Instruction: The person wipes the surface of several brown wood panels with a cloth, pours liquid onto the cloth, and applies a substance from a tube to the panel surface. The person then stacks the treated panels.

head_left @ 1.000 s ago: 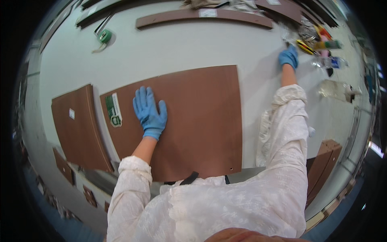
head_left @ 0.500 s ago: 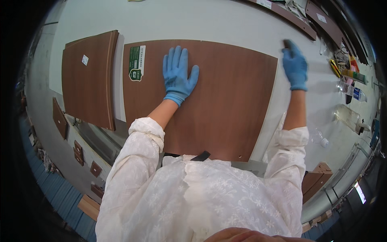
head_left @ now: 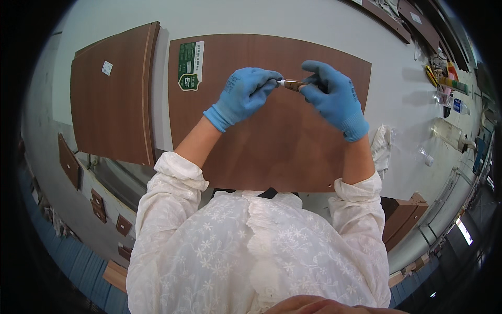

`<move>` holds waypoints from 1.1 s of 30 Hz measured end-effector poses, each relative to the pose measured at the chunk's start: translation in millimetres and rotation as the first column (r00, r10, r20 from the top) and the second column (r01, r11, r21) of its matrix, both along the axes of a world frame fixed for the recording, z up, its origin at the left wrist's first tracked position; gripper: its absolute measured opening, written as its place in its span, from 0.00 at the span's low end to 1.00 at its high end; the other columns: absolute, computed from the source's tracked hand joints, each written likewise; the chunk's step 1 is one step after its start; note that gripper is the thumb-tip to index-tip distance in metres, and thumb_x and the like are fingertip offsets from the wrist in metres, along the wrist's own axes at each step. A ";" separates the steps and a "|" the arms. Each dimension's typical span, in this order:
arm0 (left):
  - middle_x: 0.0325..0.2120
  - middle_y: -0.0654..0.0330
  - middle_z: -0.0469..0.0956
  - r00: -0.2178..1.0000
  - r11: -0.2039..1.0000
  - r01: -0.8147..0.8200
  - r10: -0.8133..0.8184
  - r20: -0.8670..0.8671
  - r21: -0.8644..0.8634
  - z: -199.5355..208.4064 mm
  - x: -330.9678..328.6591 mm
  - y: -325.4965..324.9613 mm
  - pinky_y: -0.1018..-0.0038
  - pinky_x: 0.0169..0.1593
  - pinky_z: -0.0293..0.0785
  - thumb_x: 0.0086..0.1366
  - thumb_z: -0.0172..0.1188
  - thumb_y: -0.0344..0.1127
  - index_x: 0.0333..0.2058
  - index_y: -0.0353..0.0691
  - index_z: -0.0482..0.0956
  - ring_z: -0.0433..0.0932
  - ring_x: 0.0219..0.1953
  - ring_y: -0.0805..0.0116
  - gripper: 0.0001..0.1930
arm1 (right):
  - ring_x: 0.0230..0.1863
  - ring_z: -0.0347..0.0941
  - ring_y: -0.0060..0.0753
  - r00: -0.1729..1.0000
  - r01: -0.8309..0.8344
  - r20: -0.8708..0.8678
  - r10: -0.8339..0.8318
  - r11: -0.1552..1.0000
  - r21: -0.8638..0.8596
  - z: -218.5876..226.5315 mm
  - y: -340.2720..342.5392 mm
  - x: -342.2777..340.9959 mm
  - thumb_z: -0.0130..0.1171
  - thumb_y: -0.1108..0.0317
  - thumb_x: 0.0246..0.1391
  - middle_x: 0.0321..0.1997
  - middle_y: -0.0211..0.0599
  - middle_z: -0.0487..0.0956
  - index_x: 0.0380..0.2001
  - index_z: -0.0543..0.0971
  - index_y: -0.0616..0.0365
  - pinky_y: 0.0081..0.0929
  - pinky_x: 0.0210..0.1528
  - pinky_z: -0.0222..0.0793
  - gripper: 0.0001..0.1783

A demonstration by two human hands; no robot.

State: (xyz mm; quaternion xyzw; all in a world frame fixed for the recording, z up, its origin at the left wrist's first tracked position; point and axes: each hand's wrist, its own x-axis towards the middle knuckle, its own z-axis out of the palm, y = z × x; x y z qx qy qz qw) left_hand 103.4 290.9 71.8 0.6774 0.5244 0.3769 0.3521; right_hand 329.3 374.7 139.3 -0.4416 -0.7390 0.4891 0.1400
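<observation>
A small brown tube [head_left: 295,85] with a white neck is held level between my two blue-gloved hands, above a large brown panel [head_left: 261,141]. My right hand [head_left: 334,97] grips the tube's brown body between thumb and fingers. My left hand [head_left: 246,94] is closed in a pinch at the white end, where a dark tip shows by the fingertips. Whether that tip is a separate cap, I cannot tell. Lying flat beneath my hands, the panel carries a green and white label [head_left: 190,65] at its far left corner.
Stacked brown panels [head_left: 112,99] lie to the left. On the right side of the white table are a white cloth [head_left: 381,149], a clear bottle [head_left: 447,133], a small plastic bottle [head_left: 426,157] and a green-orange tube [head_left: 454,85]. More brown boards [head_left: 384,18] lie at the far right.
My left hand has lifted off the panel and closed at the tube's white end. My right hand has come in from the right side with the tube.
</observation>
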 end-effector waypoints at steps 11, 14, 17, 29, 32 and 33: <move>0.37 0.53 0.83 0.862 0.996 0.005 0.043 0.505 -0.093 0.3 -4.3 24.9 0.69 0.47 0.83 0.72 0.57 0.26 0.44 0.29 0.78 0.85 0.42 0.63 0.07 | 0.30 0.81 0.25 0.755 0.382 -0.400 -0.519 0.845 -0.376 -12.9 -16.3 -27.4 0.66 0.65 0.62 0.34 0.41 0.85 0.56 0.78 0.66 0.20 0.32 0.78 0.23; 0.28 0.49 0.82 0.982 0.976 -0.044 0.003 0.188 0.214 -13.5 -1.9 45.8 0.64 0.35 0.78 0.62 0.55 0.21 0.39 0.32 0.81 0.81 0.29 0.54 0.08 | 0.28 0.82 0.25 0.684 0.381 -0.458 -0.568 0.814 -0.439 -38.6 -12.4 -35.2 0.64 0.64 0.65 0.31 0.41 0.86 0.50 0.82 0.66 0.20 0.27 0.78 0.17; 0.37 0.52 0.83 0.978 0.992 -0.001 -0.025 0.205 0.126 -36.7 -12.1 63.9 0.69 0.45 0.83 0.68 0.54 0.21 0.44 0.32 0.80 0.83 0.35 0.60 0.09 | 0.28 0.82 0.25 0.720 0.487 -0.444 -0.534 0.844 -0.225 -64.0 -6.6 -48.8 0.62 0.65 0.66 0.31 0.40 0.85 0.49 0.82 0.66 0.20 0.27 0.78 0.16; 0.41 0.51 0.83 0.422 0.972 -0.043 0.227 0.878 -0.231 -87.8 -35.0 87.4 0.66 0.45 0.85 0.77 0.51 0.34 0.47 0.29 0.77 0.85 0.40 0.61 0.12 | 0.29 0.83 0.33 0.684 0.562 -0.532 -0.499 0.825 -0.051 -130.5 59.1 -61.9 0.60 0.74 0.64 0.30 0.47 0.84 0.47 0.80 0.69 0.27 0.25 0.82 0.11; 0.38 0.55 0.78 0.173 0.978 -0.001 0.204 0.964 -0.206 -95.2 -48.1 96.3 0.66 0.42 0.79 0.79 0.49 0.42 0.51 0.32 0.77 0.78 0.38 0.63 0.17 | 0.29 0.83 0.32 0.655 0.561 -0.572 -0.494 0.825 -0.069 -147.5 48.8 -62.4 0.61 0.76 0.63 0.31 0.48 0.84 0.46 0.80 0.72 0.26 0.27 0.83 0.11; 0.37 0.56 0.76 0.043 0.983 0.012 0.185 0.982 -0.185 -97.8 -51.7 99.2 0.66 0.42 0.77 0.80 0.48 0.43 0.51 0.33 0.77 0.76 0.38 0.64 0.19 | 0.29 0.83 0.31 0.674 0.566 -0.559 -0.484 0.824 -0.031 -151.3 47.3 -63.5 0.61 0.76 0.63 0.31 0.47 0.84 0.46 0.80 0.72 0.25 0.27 0.82 0.11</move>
